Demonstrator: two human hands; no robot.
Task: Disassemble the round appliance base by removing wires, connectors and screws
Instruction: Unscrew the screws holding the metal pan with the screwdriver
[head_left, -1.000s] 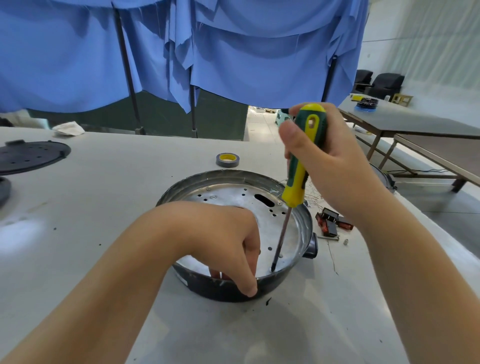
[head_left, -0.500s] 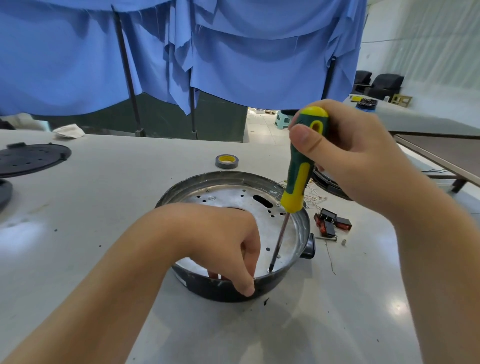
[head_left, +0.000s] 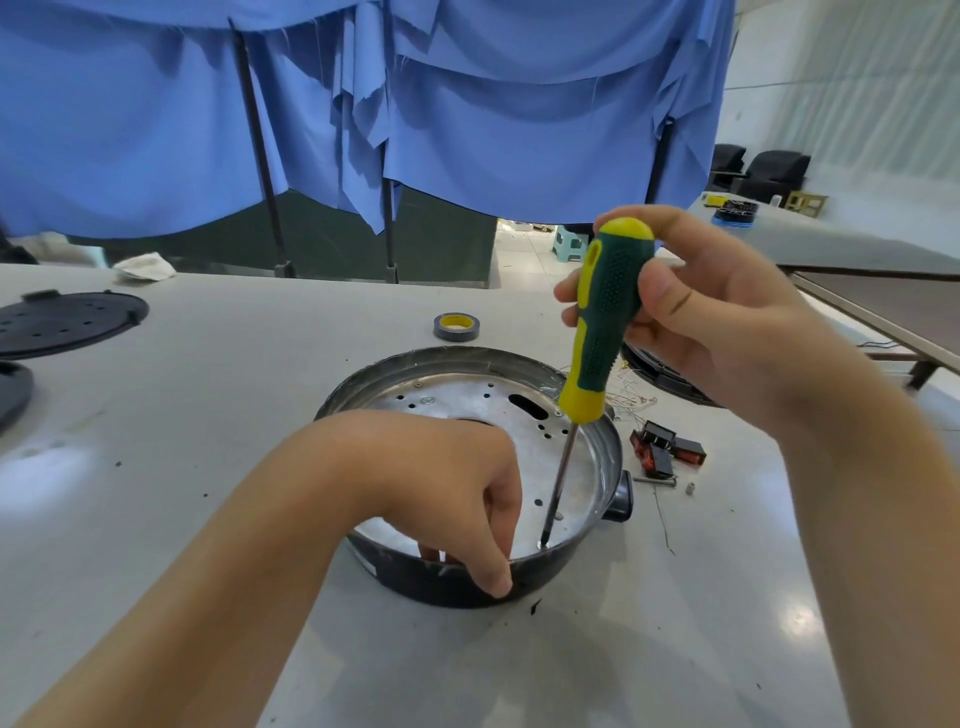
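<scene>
**A:** What sits in the middle of the view?

**B:** A round appliance base (head_left: 467, 467), a shallow dark-walled pan with a silvery perforated plate inside, resting on a pale grey tabletop (head_left: 208, 415) just in front of the person.

**A:** And the hands?

**B:** The left hand (head_left: 447, 483) is clamped over the near rim of the base, thumb down the outer wall, fingers curled inside. The right hand (head_left: 696, 317) is wrapped around the green-and-yellow handle of a screwdriver (head_left: 602, 332), held nearly upright. Its metal shaft runs down into the base, and the tip meets the plate close to the near rim, just right of the left hand (whether it sits in a screw head is too small to tell).

**A:** Anything else around?

**B:** To the right of the base lie small black and red connectors (head_left: 667, 449), with thin pale wires (head_left: 631, 400) tangled behind them and a tiny screw (head_left: 690, 488) nearby. Beyond the base is a roll of grey tape (head_left: 456, 327) with a yellow core. Far left, a black perforated disc (head_left: 62, 322) lies flat, and a crumpled white cloth (head_left: 145, 266) sits at the far edge. Blue fabric (head_left: 467, 104) hangs behind.
</scene>
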